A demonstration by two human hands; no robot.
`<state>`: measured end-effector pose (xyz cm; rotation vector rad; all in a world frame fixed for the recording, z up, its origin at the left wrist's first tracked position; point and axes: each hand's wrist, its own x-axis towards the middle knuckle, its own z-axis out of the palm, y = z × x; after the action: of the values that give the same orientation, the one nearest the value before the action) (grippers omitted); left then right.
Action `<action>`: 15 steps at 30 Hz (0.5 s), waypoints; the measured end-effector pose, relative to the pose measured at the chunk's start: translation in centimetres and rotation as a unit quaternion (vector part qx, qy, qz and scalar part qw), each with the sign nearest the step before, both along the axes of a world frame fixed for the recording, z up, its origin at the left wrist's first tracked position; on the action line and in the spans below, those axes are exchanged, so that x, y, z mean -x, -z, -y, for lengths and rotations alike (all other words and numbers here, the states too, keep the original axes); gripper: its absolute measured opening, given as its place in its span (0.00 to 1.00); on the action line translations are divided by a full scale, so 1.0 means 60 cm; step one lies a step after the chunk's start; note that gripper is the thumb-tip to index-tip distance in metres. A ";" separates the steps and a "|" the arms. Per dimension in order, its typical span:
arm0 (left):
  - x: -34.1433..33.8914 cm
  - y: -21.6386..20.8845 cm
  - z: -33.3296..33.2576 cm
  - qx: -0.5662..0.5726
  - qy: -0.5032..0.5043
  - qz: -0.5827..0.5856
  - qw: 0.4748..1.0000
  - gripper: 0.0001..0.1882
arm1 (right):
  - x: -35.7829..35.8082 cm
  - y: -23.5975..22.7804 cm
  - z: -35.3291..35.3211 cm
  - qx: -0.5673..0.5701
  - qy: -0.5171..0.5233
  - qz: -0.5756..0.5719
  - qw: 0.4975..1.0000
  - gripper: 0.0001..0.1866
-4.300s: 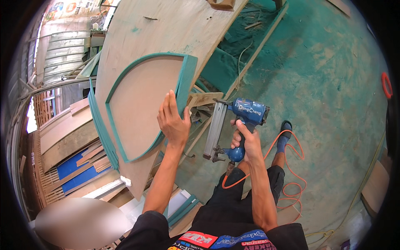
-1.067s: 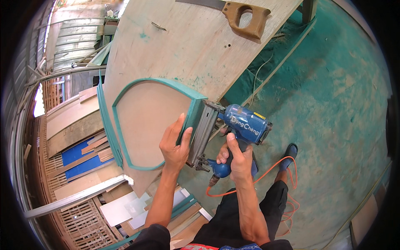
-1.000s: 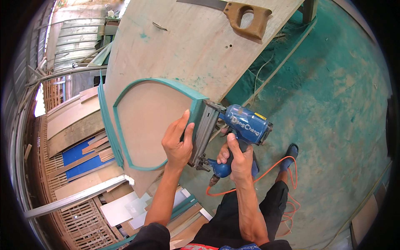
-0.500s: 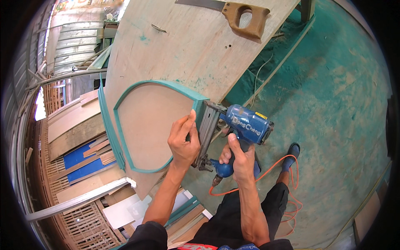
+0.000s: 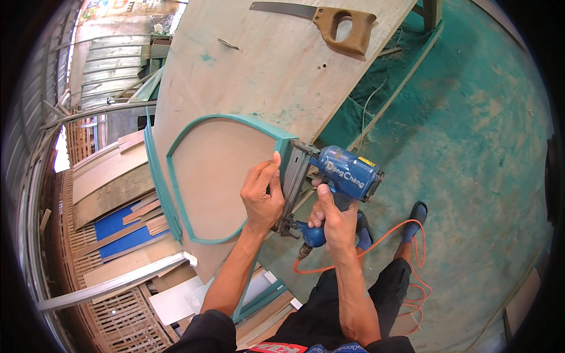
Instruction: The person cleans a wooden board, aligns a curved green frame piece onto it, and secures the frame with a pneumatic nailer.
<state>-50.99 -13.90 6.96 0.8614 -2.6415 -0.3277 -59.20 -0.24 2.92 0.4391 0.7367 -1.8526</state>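
Note:
A curved teal wooden frame (image 5: 176, 194) lies on a large plywood sheet (image 5: 265, 76). My left hand (image 5: 262, 194) presses down on the frame's right end, fingers curled over its edge. My right hand (image 5: 335, 220) grips the handle of a blue pneumatic nail gun (image 5: 341, 173), whose metal magazine (image 5: 292, 176) stands against that same end of the frame, right beside my left hand. An orange air hose (image 5: 388, 253) runs from the gun's handle down past my legs.
A handsaw with a wooden handle (image 5: 344, 26) lies at the far end of the plywood. Stacked boards and blue panels (image 5: 118, 200) sit to the left, with a metal rail (image 5: 112, 282). The floor (image 5: 482, 147) is green and dusty.
My left hand has slid from the frame's lower curve up to its right end. The nail gun, held in the air earlier, now stands against the frame.

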 end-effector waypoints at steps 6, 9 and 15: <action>-0.007 0.002 0.006 0.008 0.018 0.009 1.000 0.24 | 0.008 0.000 -0.003 -0.012 -0.012 -0.020 1.000 0.17; -0.005 0.002 0.005 0.010 0.011 0.011 1.000 0.25 | 0.008 -0.004 -0.001 -0.004 -0.008 -0.018 1.000 0.17; 0.001 -0.003 0.002 0.020 0.010 0.012 1.000 0.23 | -0.003 -0.008 -0.002 0.010 0.007 -0.010 1.000 0.17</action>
<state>-51.08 -13.99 7.15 0.8330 -2.6700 -0.2712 -59.01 -0.10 3.39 0.4146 0.7301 -1.8789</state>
